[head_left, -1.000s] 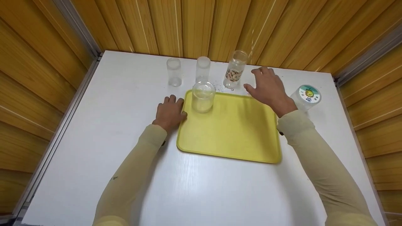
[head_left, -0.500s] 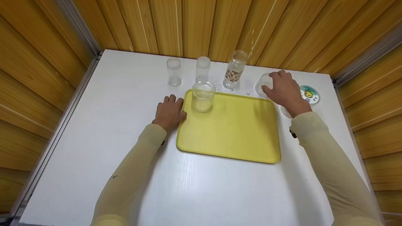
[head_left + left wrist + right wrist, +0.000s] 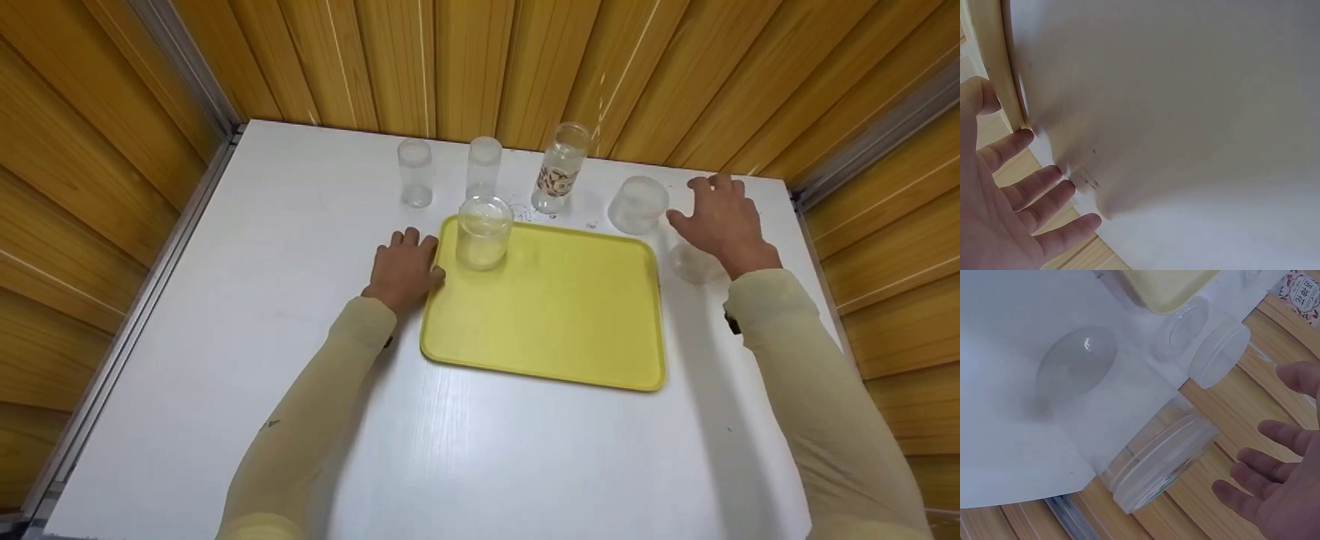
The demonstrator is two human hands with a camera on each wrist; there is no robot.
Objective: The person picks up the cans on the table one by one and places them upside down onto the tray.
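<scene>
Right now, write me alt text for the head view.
A person's left hand lies at the left edge of a yellow tray, with a clear jar on it. The right hand partly hides another jar. Four more clear containers stand beyond the tray.

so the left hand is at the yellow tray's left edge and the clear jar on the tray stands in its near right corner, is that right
Not quite: the clear jar stands in the far left corner of the yellow tray, as the head view shows. The left hand is indeed at the tray's left edge.
</scene>
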